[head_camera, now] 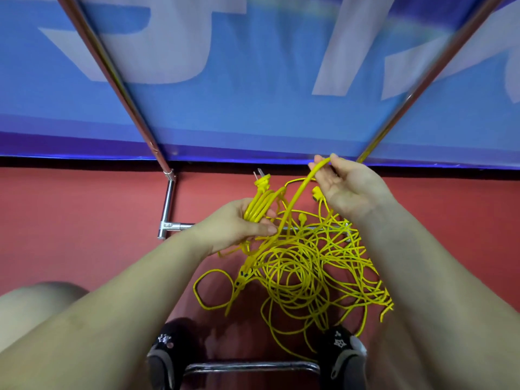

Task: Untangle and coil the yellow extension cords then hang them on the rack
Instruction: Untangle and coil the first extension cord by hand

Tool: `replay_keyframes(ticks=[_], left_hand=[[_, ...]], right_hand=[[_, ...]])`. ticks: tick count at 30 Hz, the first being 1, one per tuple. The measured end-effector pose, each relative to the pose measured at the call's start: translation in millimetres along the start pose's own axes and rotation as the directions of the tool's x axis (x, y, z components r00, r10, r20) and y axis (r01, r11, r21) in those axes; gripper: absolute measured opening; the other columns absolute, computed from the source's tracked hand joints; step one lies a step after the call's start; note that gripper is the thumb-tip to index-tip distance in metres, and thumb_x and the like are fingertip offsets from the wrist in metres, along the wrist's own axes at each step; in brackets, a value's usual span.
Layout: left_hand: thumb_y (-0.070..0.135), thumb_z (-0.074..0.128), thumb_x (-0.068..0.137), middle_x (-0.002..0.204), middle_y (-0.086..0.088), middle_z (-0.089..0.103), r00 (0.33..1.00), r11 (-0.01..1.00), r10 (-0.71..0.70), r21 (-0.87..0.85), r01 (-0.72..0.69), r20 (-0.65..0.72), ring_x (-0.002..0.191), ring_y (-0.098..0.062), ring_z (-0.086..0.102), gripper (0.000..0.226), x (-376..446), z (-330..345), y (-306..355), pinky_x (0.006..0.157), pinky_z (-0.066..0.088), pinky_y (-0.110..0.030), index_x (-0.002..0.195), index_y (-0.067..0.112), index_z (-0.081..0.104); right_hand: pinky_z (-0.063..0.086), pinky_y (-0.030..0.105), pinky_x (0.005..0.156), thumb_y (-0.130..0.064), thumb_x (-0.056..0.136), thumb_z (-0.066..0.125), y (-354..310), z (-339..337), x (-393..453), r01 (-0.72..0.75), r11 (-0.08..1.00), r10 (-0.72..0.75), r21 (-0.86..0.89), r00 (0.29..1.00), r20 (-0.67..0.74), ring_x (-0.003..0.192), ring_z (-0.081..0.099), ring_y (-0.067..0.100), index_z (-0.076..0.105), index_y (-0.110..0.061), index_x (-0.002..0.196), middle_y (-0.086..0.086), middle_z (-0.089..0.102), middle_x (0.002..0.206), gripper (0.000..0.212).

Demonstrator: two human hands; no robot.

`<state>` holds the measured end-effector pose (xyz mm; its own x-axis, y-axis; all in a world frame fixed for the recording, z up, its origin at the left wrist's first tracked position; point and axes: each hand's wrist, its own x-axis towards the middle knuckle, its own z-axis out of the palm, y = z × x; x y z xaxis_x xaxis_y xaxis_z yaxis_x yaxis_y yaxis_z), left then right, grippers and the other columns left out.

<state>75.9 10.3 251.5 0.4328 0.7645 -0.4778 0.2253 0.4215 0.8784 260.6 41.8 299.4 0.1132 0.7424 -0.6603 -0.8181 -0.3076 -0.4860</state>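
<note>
The left hand (pixel 239 223) has its grip clamped around a bundle of folded yellow cord loops (pixel 260 205), a plug (pixel 261 180) sticking out above the fingers. The right hand (pixel 346 187) pinches a single strand (pixel 298 192) raised higher and to the right. Below and between both hands, the tangled yellow cords (pixel 306 268) lie on the red floor (pixel 84 220), beside the rack (pixel 168 204) base.
</note>
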Motion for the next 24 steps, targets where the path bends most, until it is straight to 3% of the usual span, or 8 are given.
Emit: replay_keyframes(ticks=[4,9,13,15,17,19,21,24], left_hand=[[-0.004,0.068,0.079,0.072,0.002,0.057,1.0,1.0,-0.016,-0.016,0.016,0.018,0.054,-0.003,0.052,0.024,6,0,0,0.05,0.04,-0.012,0.09,0.015,0.059],[-0.001,0.069,0.08,0.049,0.011,0.052,0.999,0.999,-0.029,0.025,0.028,0.027,0.046,-0.005,0.043,0.026,10,4,-1,0.046,0.034,-0.017,0.075,0.019,0.053],[0.012,0.063,0.088,0.05,0.006,0.046,0.995,0.999,-0.044,-0.015,0.043,-0.09,0.042,-0.007,0.038,0.011,16,0,-3,0.048,0.027,-0.024,0.081,0.021,0.063],[0.012,0.058,0.091,0.054,0.001,0.041,0.989,0.984,-0.056,-0.174,0.032,-0.138,0.039,-0.005,0.036,0.011,19,-2,-1,0.049,0.029,-0.023,0.087,0.017,0.067],[0.012,0.054,0.093,0.058,0.002,0.044,0.983,0.946,-0.073,-0.324,0.015,-0.166,0.039,-0.004,0.036,0.013,19,-3,6,0.044,0.034,-0.018,0.086,0.015,0.065],[0.016,0.052,0.094,0.062,0.003,0.046,0.981,0.9,-0.094,-0.437,0.011,-0.169,0.04,-0.005,0.038,0.014,19,-7,12,0.045,0.037,-0.018,0.086,0.016,0.063],[0.018,0.051,0.095,0.068,0.0,0.043,0.979,0.853,-0.104,-0.522,-0.003,-0.175,0.038,-0.004,0.041,0.014,19,-12,15,0.048,0.04,-0.019,0.087,0.017,0.063],[0.02,0.049,0.095,0.068,0.0,0.042,0.975,0.82,-0.109,-0.572,-0.021,-0.193,0.037,-0.004,0.043,0.016,20,-19,15,0.047,0.04,-0.019,0.087,0.018,0.062]], right_hand=[[0.055,0.03,0.049,0.0,0.096,0.043,-1,0,6,-0.006,1.0,0.006,-0.007,1.0,-0.002,0.081,0.06,0.023,0.051,0.002,0.084,0.019,0.056,0.089,0.014],[0.058,0.031,0.052,-0.003,0.096,0.046,-3,-4,14,0.027,0.999,-0.027,-0.026,1.0,0.003,0.082,0.061,0.023,0.051,0.0,0.084,0.018,0.057,0.091,0.013],[0.058,0.033,0.062,-0.014,0.095,0.051,2,-8,16,0.051,0.949,-0.036,-0.312,0.998,0.055,0.086,0.062,0.02,0.053,-0.009,0.106,0.011,0.058,0.101,0.013],[0.056,0.033,0.069,-0.017,0.093,0.054,9,-10,16,0.073,0.808,-0.009,-0.584,0.994,0.112,0.086,0.062,0.018,0.047,-0.012,0.125,0.006,0.059,0.102,0.033],[0.053,0.034,0.077,-0.019,0.091,0.058,20,-12,11,0.165,0.43,0.019,-0.888,0.981,0.192,0.085,0.062,0.016,0.048,-0.012,0.128,0.005,0.061,0.101,0.04],[0.049,0.029,0.08,-0.02,0.089,0.061,34,-15,7,0.277,0.048,0.124,-0.96,0.952,0.281,0.087,0.059,0.015,0.054,-0.008,0.124,0.006,0.061,0.102,0.038],[0.046,0.026,0.08,-0.016,0.088,0.061,47,-20,3,0.347,-0.06,0.286,-0.936,0.904,0.317,0.088,0.057,0.014,0.056,-0.006,0.118,0.01,0.062,0.101,0.032],[0.046,0.024,0.074,-0.016,0.087,0.064,55,-23,-1,0.428,-0.043,0.365,-0.903,0.848,0.384,0.075,0.057,0.008,0.051,-0.021,0.104,0.002,0.061,0.094,0.022]])
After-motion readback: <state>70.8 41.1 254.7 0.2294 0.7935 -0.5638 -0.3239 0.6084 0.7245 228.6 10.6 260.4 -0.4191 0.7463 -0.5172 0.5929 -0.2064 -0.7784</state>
